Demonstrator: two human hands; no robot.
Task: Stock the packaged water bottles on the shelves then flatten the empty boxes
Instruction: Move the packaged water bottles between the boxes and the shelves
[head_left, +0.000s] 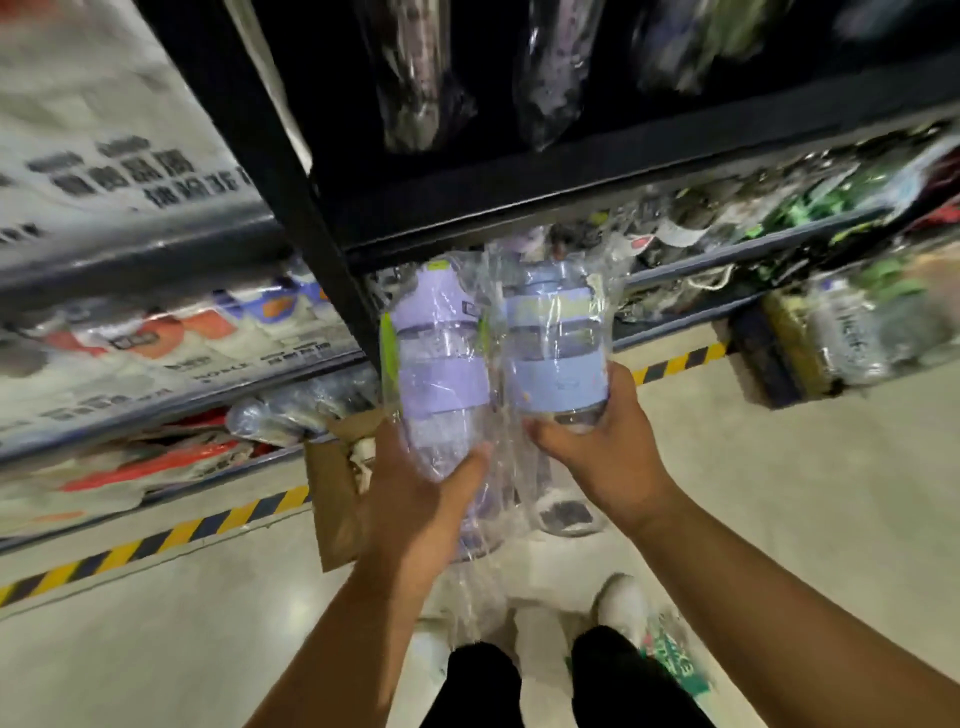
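Two purple water bottles in clear plastic wrap are held up side by side in front of a black shelf. My left hand grips the base of the left bottle, which has a lilac lid and band. My right hand grips the base of the right bottle, which has a bluish band. An open cardboard box stands on the floor just behind my left hand. More wrapped bottles hang dark and blurred on the upper shelf level.
A black upright post runs diagonally past the left bottle. Lower shelves hold packaged goods on the left and right. Yellow-black hazard tape marks the floor edge. My feet stand on the beige floor below.
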